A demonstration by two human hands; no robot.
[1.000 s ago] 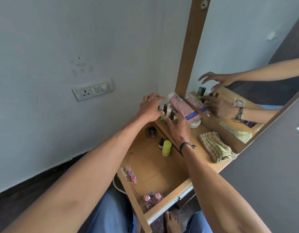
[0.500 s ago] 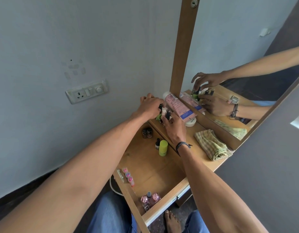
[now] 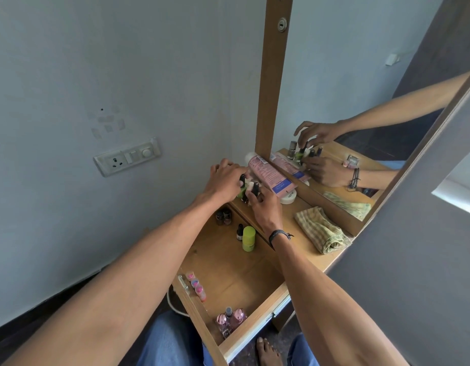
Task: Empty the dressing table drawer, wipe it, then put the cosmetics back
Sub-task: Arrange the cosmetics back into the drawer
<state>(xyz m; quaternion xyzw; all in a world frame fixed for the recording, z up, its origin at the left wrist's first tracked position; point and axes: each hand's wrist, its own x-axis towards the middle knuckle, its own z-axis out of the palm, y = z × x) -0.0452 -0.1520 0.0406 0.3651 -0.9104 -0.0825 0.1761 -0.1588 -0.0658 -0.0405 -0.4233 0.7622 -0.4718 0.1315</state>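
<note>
Left hand [image 3: 223, 180], right hand [image 3: 262, 204]: both closed round cluster of small bottles [image 3: 248, 190] on tabletop. Drawer [image 3: 228, 262] below wrists, open, partly restocked. Pink tube [image 3: 268, 175] just beyond fingers. Advice: lift cluster upright, squeeze evenly, lower into bare drawer floor.

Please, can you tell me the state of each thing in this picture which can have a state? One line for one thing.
Drawer: pulled open, some cosmetics inside.
Left hand: closed around small bottles on the tabletop.
Right hand: fingers on the same bottles.
Pink tube: lying down, propped on a white jar.
Checked cloth: folded, lying on the tabletop.
Yellow-green container: upright in the drawer, cap on.
</note>
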